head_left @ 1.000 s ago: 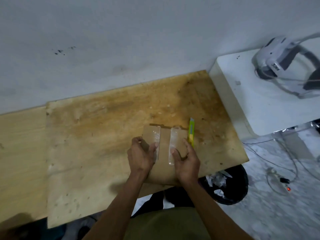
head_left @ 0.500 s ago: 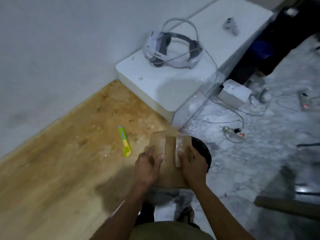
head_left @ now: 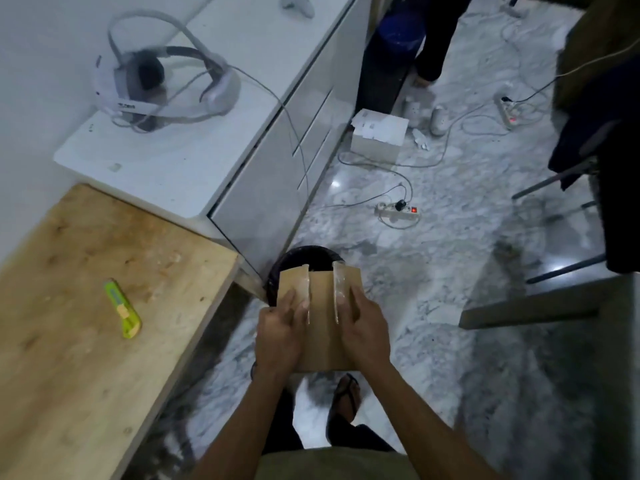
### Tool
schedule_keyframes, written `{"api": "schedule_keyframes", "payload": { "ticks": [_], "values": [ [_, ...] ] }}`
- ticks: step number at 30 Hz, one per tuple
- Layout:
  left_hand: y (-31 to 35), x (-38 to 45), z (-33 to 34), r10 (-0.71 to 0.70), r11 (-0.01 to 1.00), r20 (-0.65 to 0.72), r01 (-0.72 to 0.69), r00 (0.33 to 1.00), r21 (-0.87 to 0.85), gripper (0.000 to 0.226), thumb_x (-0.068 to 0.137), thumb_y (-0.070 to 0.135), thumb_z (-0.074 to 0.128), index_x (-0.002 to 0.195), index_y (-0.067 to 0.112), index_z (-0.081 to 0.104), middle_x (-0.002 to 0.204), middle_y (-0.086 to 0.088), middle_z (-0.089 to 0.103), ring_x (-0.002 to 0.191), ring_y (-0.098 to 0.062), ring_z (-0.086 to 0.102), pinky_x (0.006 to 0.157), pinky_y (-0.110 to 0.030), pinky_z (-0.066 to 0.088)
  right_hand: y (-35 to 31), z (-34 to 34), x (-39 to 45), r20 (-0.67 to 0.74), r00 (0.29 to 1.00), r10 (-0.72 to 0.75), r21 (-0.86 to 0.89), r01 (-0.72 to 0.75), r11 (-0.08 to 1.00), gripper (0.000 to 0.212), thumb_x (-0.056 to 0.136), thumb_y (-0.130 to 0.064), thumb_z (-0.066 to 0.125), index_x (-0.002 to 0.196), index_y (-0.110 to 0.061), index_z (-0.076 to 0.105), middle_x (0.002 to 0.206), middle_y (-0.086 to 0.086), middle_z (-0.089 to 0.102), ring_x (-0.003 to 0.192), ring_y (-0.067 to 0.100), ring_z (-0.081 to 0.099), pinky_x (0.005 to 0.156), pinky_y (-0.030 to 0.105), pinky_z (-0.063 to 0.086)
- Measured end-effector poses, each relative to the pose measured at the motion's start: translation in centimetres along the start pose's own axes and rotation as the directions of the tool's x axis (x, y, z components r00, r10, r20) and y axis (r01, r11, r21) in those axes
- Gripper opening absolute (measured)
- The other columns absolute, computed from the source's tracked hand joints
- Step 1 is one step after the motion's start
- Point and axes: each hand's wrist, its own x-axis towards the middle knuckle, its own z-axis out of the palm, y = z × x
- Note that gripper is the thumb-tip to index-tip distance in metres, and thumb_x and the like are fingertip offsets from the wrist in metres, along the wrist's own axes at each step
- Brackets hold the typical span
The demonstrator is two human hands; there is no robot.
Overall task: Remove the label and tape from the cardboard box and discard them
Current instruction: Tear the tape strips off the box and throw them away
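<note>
I hold a flat brown cardboard box (head_left: 322,327) in the air over the floor, its far edge above a black bin (head_left: 298,256). My left hand (head_left: 282,329) grips its left side, thumb on a strip of clear tape (head_left: 305,292). My right hand (head_left: 363,329) grips the right side, with a finger against a second clear tape strip (head_left: 337,289). Both strips stick up past the box's far edge. No label shows.
A wooden table (head_left: 69,306) lies at the left with a yellow-green utility knife (head_left: 123,308) on it. A white cabinet (head_left: 214,133) carries a white headset (head_left: 162,88). Cables, a power strip (head_left: 398,209) and a white box (head_left: 379,135) lie on the marble floor. A person's legs stand at the back.
I have turned right and carried the box off the table to above the bin. Both hands keep their hold on it. The knife stayed on the table.
</note>
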Motion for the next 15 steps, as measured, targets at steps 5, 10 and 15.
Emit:
{"api": "schedule_keyframes", "payload": {
  "ticks": [5,10,15],
  "values": [
    [-2.0,3.4,2.7,-0.007,0.979,0.078,-0.009,0.997,0.202,0.049,0.098,0.055,0.035,0.140,0.033,0.048,0.096,-0.016,0.063,0.079,-0.029,0.061,0.059,-0.028,0.031,1.2,1.1,2.4,0.001,0.999,0.044,0.006,-0.044,0.999,0.051,0.099,-0.051,0.039,0.145,-0.030,0.041,0.131,0.009,0.053,0.111,0.026,0.057,0.081,0.033,0.043],
    [-4.4,7.9,5.0,-0.079,0.981,0.133,0.053,0.988,0.189,0.056,0.096,0.060,0.029,0.136,0.029,0.050,0.096,-0.013,0.065,0.064,-0.015,0.052,0.047,-0.016,0.025,2.7,5.0,7.0,0.051,0.983,0.176,-0.041,-0.174,0.984,0.053,0.099,-0.055,0.037,0.146,-0.030,0.042,0.134,0.009,0.051,0.117,0.029,0.055,0.093,0.039,0.046],
    [-10.1,14.1,10.4,-0.172,0.980,0.153,0.153,0.973,0.127,0.067,0.092,0.068,0.028,0.129,0.024,0.061,0.098,-0.012,0.069,0.085,-0.026,0.065,0.061,-0.027,0.039,6.4,10.9,14.0,0.069,0.974,0.215,-0.081,-0.209,0.975,0.047,0.099,-0.048,0.042,0.137,-0.022,0.056,0.120,0.010,0.066,0.107,0.027,0.063,0.085,0.036,0.051]
  ]
}}
